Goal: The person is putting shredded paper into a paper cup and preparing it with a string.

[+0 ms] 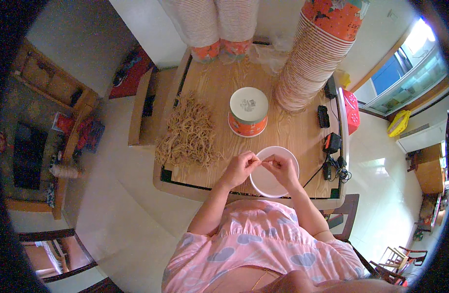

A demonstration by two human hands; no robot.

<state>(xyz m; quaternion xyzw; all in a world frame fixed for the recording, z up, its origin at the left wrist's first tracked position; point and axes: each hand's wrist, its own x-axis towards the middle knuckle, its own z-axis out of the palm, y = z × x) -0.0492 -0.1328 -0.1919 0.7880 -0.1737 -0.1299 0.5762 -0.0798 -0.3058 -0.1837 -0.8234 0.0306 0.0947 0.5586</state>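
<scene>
both hands, the left hand and right hand, pinch a thin rubber band between nearly closed fingers just above the white lid, stretching it, with the band pile left of the lid.

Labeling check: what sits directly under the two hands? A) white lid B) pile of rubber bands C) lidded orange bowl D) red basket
A: both the left hand and right hand meet, fingertips together, over the white lid at the table's near edge; the rubber bands lie off to the left and the lidded bowl stands farther back.
</scene>
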